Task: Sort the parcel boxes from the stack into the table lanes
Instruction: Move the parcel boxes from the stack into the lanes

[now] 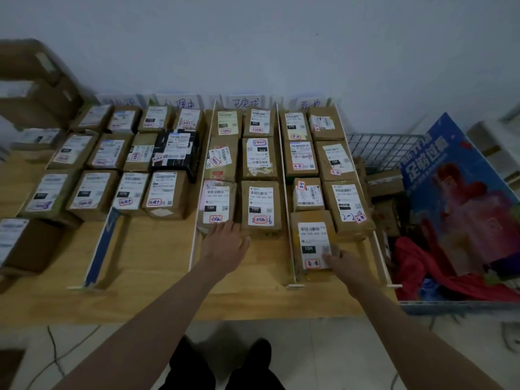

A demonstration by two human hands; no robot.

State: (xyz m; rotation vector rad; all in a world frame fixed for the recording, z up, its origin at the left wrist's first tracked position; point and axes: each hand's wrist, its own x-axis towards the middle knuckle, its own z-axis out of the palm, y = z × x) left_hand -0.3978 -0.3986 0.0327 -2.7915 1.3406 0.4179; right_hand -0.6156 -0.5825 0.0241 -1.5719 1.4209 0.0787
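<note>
A wooden table (157, 263) is split into lanes by white dividers (286, 198) and filled with labelled brown parcel boxes. My right hand (349, 267) rests on the near right corner of the nearest box (311, 243) in the rightmost lane, fingers on its white label. My left hand (225, 243) lies flat with straight fingers on the table in the third lane, its fingertips touching the front of a labelled box (215, 204). A stack of brown boxes (33, 80) stands at the far left, blurred.
A black parcel (176, 152) sits in the second lane. A loose blue-and-white divider (102, 246) lies aslant on the table. A wire basket (385, 149) at the right holds a blue poster board (461, 192), red cloth (422, 266) and more boxes. Paper lane signs (244, 102) line the wall.
</note>
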